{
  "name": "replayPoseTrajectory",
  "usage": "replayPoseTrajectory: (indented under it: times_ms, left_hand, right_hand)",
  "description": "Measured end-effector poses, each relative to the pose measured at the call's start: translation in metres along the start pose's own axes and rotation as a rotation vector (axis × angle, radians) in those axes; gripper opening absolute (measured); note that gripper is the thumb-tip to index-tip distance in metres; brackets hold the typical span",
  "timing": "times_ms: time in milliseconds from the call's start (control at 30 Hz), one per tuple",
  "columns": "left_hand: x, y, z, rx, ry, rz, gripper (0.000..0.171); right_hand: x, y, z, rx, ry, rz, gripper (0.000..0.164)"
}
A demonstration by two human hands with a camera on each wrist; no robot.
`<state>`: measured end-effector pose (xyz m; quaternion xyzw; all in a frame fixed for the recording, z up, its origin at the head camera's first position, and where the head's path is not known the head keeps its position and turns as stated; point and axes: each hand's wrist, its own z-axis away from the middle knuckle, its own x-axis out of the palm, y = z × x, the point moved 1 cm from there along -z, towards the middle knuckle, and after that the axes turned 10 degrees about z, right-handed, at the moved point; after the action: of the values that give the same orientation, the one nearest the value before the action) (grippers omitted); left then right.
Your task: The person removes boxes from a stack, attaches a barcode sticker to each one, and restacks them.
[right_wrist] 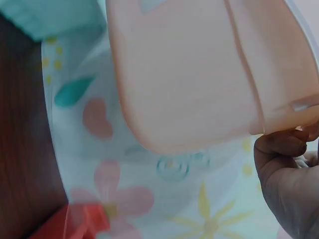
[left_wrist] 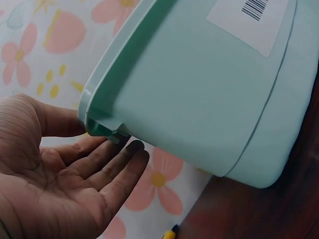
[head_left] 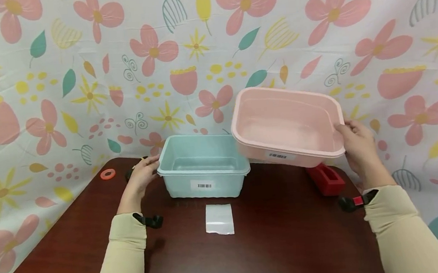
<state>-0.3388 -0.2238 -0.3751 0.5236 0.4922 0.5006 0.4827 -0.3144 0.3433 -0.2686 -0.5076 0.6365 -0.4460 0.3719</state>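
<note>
A light-teal plastic bin (head_left: 219, 184) with a barcode label sits at the middle back of the table. My left hand (head_left: 144, 174) holds its left rim; in the left wrist view the thumb meets the rim while the other fingers (left_wrist: 119, 174) lie fairly straight beneath it. Raised and tilted to the right is a pink plastic bin (head_left: 281, 124), also with a barcode label. My right hand (head_left: 359, 149) grips its right end, thumb over the rim. The pink bin's left end overlaps the teal bin's right corner in the head view; whether they touch I cannot tell. Both insides look bare.
A white sheet (head_left: 219, 219) lies on the dark table (head_left: 284, 235) before the teal bin. A red tape dispenser-like object (head_left: 328, 181) stands at the right back. An orange ring (head_left: 108, 174) is at the left edge. A floral cloth (head_left: 211, 58) hangs behind.
</note>
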Motion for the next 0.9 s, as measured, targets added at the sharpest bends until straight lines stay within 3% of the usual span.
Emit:
replayPoseTrajectory:
  times_ms: [233,467,600,900]
  left_hand:
    - [0.028,-0.004,-0.003,0.017,-0.046,-0.041,0.048]
    - [0.056,-0.007,-0.003,0.056,-0.076,-0.039,0.045]
    - [0.064,-0.004,0.0,0.058,-0.086,-0.023,0.044]
    - [0.067,-0.008,-0.003,0.056,-0.081,-0.029,0.041]
  right_hand:
    - [0.043,-0.02,0.009,-0.013,-0.063,0.027,0.036]
    - [0.068,-0.026,0.014,0.015,-0.108,0.076,0.055]
    - [0.08,-0.019,0.011,0.036,-0.091,0.103,0.052]
    - [0.107,0.006,0.0,0.06,-0.095,0.174,0.05]
